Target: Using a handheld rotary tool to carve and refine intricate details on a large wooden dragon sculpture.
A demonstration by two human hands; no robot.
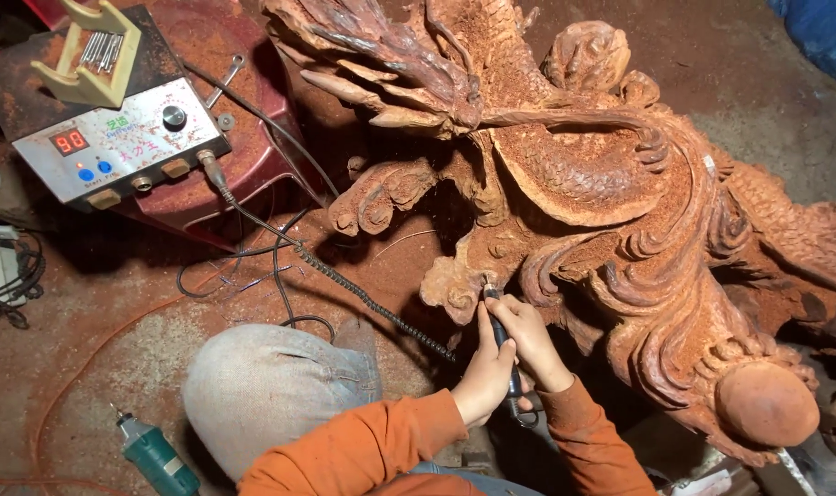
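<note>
Knee (271, 390): nearest the lens, grey cloth, lower left.
Left hand (485, 377): fingers closed round the tool's lower shaft.
Tool (501, 335): long axis runs up, leaning slightly left; tip on the carving's curl.
Right hand (531, 340): fingers wrapped nearer the tip.
Carving (611, 184): above and right.

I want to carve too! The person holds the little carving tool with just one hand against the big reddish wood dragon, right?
Not quite. The head view shows both hands on the carving tool: the left hand and the right hand grip it together, its tip against the reddish wood carving.
</note>
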